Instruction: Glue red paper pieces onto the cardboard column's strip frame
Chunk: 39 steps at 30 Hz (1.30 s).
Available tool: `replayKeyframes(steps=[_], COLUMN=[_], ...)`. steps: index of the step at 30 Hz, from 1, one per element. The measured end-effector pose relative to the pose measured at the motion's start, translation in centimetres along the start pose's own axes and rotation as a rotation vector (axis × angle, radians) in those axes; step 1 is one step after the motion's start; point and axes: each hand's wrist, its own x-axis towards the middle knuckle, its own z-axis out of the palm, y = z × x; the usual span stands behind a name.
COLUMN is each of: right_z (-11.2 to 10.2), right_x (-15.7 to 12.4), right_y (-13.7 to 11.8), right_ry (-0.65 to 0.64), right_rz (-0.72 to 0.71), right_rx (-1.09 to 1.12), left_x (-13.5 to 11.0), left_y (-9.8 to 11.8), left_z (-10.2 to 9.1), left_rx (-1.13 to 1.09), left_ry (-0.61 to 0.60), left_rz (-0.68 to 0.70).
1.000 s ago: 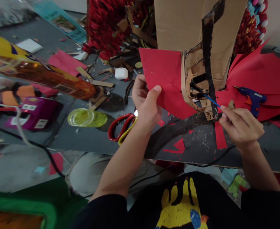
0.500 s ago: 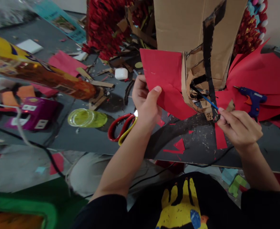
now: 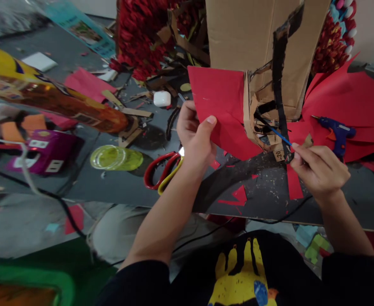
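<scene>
My left hand (image 3: 196, 134) grips a sheet of red card (image 3: 223, 100), thumb on its front and fingers behind. The card's right edge meets a small cardboard frame (image 3: 248, 106), partly painted black inside. Pinched in my right hand (image 3: 322, 170) is a thin blue paintbrush (image 3: 278, 135), its dark tip reaching into the frame. A long black-painted cardboard strip (image 3: 279, 68) rises beside the frame, and the brush crosses its lower part. Red-and-yellow-handled scissors (image 3: 157, 172) lie under my left forearm, blades hidden.
A blue glue gun (image 3: 338, 131) rests on red paper (image 3: 355, 102) at the right. A large cardboard panel (image 3: 238, 34) stands behind. To the left are a yellow-green jar (image 3: 117, 158), a white case (image 3: 162, 98), a purple power socket (image 3: 46, 151) with cables and a tall orange-brown bottle (image 3: 88, 108).
The red card and the black strip have shifted very slightly to the right. Both hands keep their hold, and the brush stays at the cardboard frame.
</scene>
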Motion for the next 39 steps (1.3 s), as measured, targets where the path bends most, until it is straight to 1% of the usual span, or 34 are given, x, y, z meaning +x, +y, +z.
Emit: replayKeyframes(steps=[4,9,14,18,21,24,28,31,34,39], right_z=[0.06,0.08,0.04,0.05,0.02,0.03,0.15,0.21,0.19,0.12], right_x=[0.01,0.04,0.06,0.11,0.17,0.15,-0.02,-0.08,-0.05,-0.02], right_y=[0.01,-0.05,-0.06,-0.14,-0.14,-0.1,-0.07,-0.09,-0.05,0.07], right_ry=[-0.006,-0.016,-0.06,-0.054,-0.055,-0.062,-0.075,-0.073,-0.057,-0.059], right_rz=[0.065,0.056,0.14,0.131,0.145,0.158,0.168,0.171,0.167,0.183], right_rx=[0.012,0.038,0.014,0.08,0.113,0.118,0.087,0.084,0.128,0.132], left_x=[-0.11,-0.06,0.01,-0.03,0.0,0.04,-0.02,-0.07,-0.04,-0.09], left_y=[0.1,0.18,0.22,0.19,0.06,-0.09,-0.09,0.03,0.03,-0.03], left_z=[0.04,0.07,0.11,0.07,-0.02,-0.15,-0.16,-0.06,-0.07,-0.09], left_rx=[0.049,-0.012,-0.02,-0.017,0.024,0.059,0.107,0.09,0.089,0.057], left_ry=[0.003,-0.003,0.011,0.01,0.016,0.022,-0.009,0.018,0.042,0.021], left_rz=[-0.004,-0.016,-0.027,-0.01,-0.001,0.002,-0.002,-0.013,-0.022,-0.038])
